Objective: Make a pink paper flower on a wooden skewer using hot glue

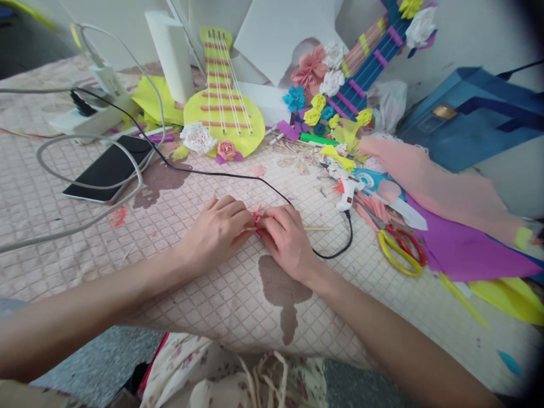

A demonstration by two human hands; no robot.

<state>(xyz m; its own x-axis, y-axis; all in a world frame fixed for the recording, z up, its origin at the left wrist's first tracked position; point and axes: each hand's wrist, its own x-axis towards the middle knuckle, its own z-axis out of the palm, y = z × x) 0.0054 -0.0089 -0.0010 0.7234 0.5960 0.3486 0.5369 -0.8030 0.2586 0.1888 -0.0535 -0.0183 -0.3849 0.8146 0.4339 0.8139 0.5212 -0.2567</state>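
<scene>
Over the table's middle, my left hand (221, 229) and my right hand (287, 238) meet fingertip to fingertip. Pinched between them is a small pink paper flower (257, 216), mostly covered by my fingers. A thin wooden stick (318, 228) sticks out to the right from behind my right hand; whether it touches the flower is hidden. Beyond my right hand lies a white glue gun (347, 191) with an orange trigger, its black cord (334, 256) looping back behind that hand.
Red-and-yellow scissors (399, 249) lie right, beside purple paper (459, 243). A yellow paper guitar (225, 107) and a blue one (361, 85) with paper flowers stand at the back. Left are a black phone-like slab (113, 167), cables and a power strip (91, 122).
</scene>
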